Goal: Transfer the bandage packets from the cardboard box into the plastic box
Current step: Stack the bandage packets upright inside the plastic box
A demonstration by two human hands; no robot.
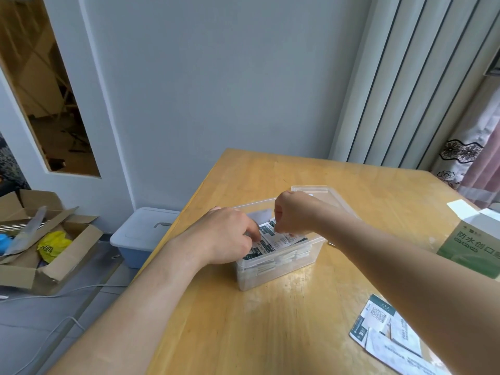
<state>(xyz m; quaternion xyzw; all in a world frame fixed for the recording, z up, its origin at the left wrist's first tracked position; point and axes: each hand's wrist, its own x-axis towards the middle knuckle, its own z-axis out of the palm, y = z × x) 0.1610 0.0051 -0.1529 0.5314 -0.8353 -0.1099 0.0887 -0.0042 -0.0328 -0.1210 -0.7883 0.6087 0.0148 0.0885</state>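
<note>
A clear plastic box [281, 269] stands in the middle of the wooden table, filled with white and dark green bandage packets [278, 243]. Both hands reach into it from above. My left hand [227, 236] has its fingers curled down onto the packets at the box's left side. My right hand [293, 212] pinches the edge of the top packet near the box's middle. The green and white cardboard box [470, 247] stands open at the table's right edge, its inside hidden.
A printed leaflet [384, 334] lies on the table [270, 334] at the front right, partly under my right forearm. On the floor to the left are an open brown carton [54, 255] with clutter and a blue bin with a white lid [143, 234].
</note>
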